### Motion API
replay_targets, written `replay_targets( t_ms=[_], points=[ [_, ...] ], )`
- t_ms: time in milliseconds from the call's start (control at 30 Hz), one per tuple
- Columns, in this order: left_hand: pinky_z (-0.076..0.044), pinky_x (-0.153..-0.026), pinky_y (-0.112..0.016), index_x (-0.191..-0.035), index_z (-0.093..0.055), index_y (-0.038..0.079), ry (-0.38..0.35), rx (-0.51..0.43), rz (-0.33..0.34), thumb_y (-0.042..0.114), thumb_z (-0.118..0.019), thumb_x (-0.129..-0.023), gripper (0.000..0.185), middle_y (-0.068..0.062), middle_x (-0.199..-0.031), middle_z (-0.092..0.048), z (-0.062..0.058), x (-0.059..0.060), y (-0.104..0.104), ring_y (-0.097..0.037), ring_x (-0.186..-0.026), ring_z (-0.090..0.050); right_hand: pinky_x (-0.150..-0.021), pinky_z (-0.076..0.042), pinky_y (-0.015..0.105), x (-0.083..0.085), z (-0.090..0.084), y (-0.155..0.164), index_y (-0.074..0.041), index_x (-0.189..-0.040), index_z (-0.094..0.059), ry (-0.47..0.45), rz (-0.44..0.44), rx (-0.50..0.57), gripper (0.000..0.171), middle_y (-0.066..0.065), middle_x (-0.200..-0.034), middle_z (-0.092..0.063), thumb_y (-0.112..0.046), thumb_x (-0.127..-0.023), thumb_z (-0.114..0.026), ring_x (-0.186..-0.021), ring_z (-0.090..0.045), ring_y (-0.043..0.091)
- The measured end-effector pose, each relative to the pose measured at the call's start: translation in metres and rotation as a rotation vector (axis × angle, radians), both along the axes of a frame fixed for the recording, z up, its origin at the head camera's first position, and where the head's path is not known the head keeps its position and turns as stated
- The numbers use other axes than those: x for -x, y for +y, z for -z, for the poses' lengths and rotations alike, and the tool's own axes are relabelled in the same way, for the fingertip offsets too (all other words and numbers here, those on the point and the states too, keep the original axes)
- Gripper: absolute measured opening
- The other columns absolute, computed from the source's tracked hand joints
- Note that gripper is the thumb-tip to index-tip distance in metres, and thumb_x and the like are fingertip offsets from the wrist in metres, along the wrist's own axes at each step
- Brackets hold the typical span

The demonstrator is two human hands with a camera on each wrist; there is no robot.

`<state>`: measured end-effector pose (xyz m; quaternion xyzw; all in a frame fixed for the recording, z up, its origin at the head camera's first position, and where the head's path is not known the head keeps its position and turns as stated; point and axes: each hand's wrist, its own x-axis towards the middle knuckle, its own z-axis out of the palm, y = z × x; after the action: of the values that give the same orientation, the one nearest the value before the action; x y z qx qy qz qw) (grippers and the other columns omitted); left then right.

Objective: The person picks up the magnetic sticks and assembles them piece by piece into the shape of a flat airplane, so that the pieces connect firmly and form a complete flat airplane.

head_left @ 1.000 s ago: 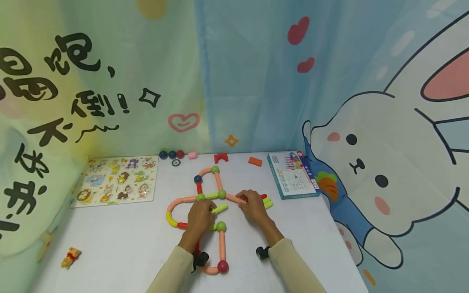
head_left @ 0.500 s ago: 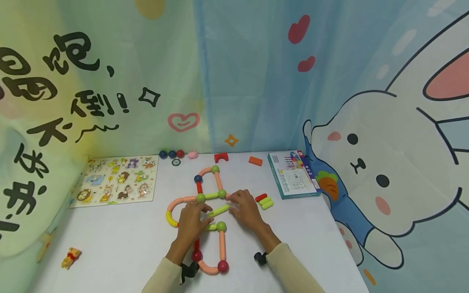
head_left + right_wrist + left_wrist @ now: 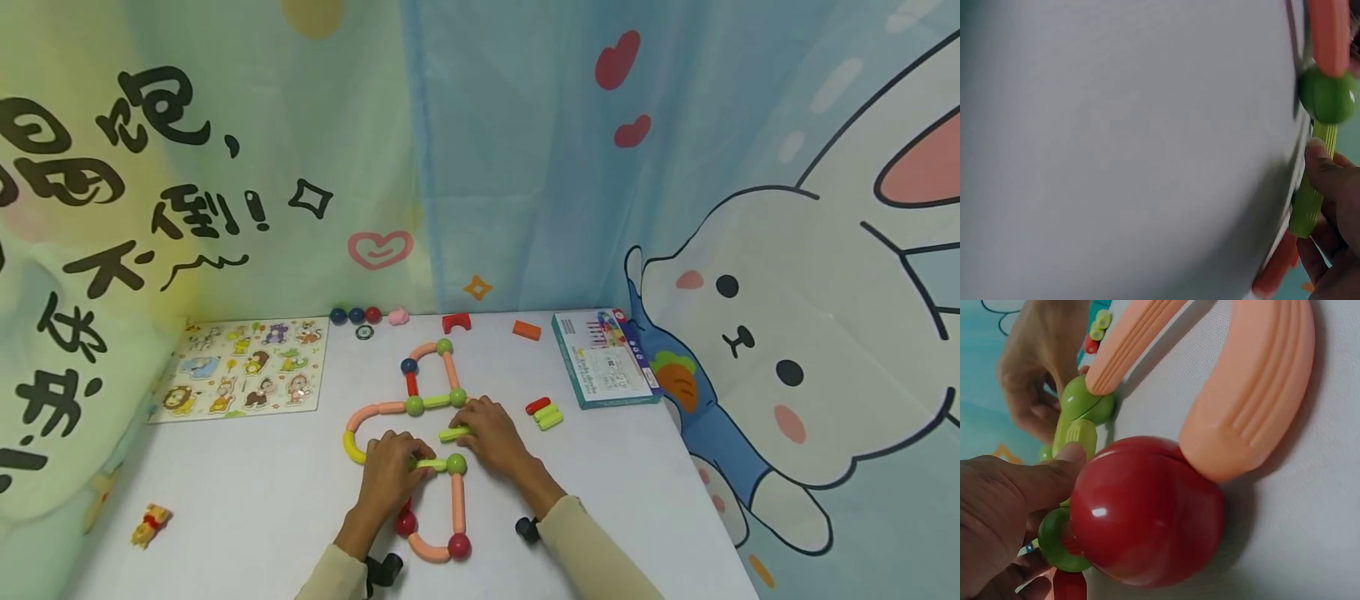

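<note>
A flat outline of magnetic rods and balls lies on the table. My left hand (image 3: 392, 471) is at its middle and holds the lower yellow-green rod (image 3: 431, 465), with the thumb on it in the left wrist view. One end of that rod meets a green ball (image 3: 457, 464). My right hand (image 3: 491, 437) pinches a loose yellow-green rod (image 3: 1307, 206) between thumb and fingers, below the upper green ball (image 3: 458, 397). A peach rod beside that ball is mostly hidden by the right hand. Near the left wrist camera are a red ball (image 3: 1147, 512) and a curved peach rod (image 3: 1254, 387).
Spare rods (image 3: 547, 416) lie to the right, near a boxed set (image 3: 604, 358). An animal puzzle board (image 3: 243, 367) is at the back left. Balls (image 3: 356, 316) and small blocks (image 3: 527, 331) line the back edge. A bear figure (image 3: 152, 525) lies front left.
My right hand has left the peach rod and taken the loose yellow-green rod from the left hand. My left hand has moved down to the lower yellow-green rod.
</note>
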<state>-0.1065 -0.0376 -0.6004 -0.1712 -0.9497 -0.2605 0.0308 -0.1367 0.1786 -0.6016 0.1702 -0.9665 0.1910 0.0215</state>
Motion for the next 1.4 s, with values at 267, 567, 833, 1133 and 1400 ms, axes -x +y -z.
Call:
replay_targets(
  t_ms=[267,567,833,1133,1400],
  points=[
    [-0.037,-0.083,-0.036,-0.101,-0.084,0.025,0.036,0.020,0.094,0.033,-0.095,-0.078,0.027,0.008,-0.093,-0.075,0.005,-0.001,0.014,-0.013,-0.088,-0.056,-0.097,-0.051,0.040,-0.020,-0.007,0.030,-0.026,-0.111,-0.079,0.020,0.060,0.016,0.022,-0.003,-0.110,-0.068,-0.018,-0.090,-0.085,-0.108,-0.057,0.018],
    [-0.036,-0.083,-0.036,-0.102,-0.083,0.023,0.006,0.011,0.059,0.031,-0.091,-0.083,0.022,0.006,-0.096,-0.073,0.006,-0.002,0.015,-0.014,-0.088,-0.057,-0.099,-0.049,0.039,-0.030,0.000,0.030,-0.027,-0.112,-0.080,-0.036,0.012,0.058,0.021,-0.006,-0.114,-0.068,-0.018,-0.093,-0.082,-0.113,-0.056,0.016],
    [-0.035,-0.083,-0.035,-0.102,-0.082,0.025,-0.007,-0.003,0.057,0.033,-0.091,-0.083,0.023,0.007,-0.096,-0.072,0.008,-0.001,0.011,-0.012,-0.088,-0.055,-0.097,-0.050,0.037,-0.033,0.002,0.026,-0.026,-0.113,-0.081,-0.030,0.021,0.047,0.022,-0.006,-0.113,-0.068,-0.017,-0.092,-0.082,-0.112,-0.057,0.015],
    [-0.034,-0.081,-0.033,-0.102,-0.083,0.024,-0.009,-0.019,0.081,0.031,-0.092,-0.082,0.024,0.009,-0.093,-0.073,0.008,0.001,0.007,-0.010,-0.085,-0.053,-0.104,-0.051,0.042,-0.039,0.002,0.021,-0.027,-0.117,-0.081,-0.009,0.085,0.082,0.028,-0.005,-0.119,-0.071,-0.020,-0.090,-0.085,-0.119,-0.058,0.017],
    [-0.033,-0.081,-0.035,-0.103,-0.083,0.024,-0.112,-0.074,0.106,0.027,-0.089,-0.087,0.018,0.011,-0.089,-0.074,0.005,0.013,0.000,-0.009,-0.086,-0.055,-0.092,-0.050,0.036,-0.054,0.005,0.002,-0.021,-0.107,-0.084,0.082,0.131,0.213,0.023,-0.005,-0.106,-0.068,-0.031,-0.086,-0.089,-0.107,-0.058,0.014]
  ],
)
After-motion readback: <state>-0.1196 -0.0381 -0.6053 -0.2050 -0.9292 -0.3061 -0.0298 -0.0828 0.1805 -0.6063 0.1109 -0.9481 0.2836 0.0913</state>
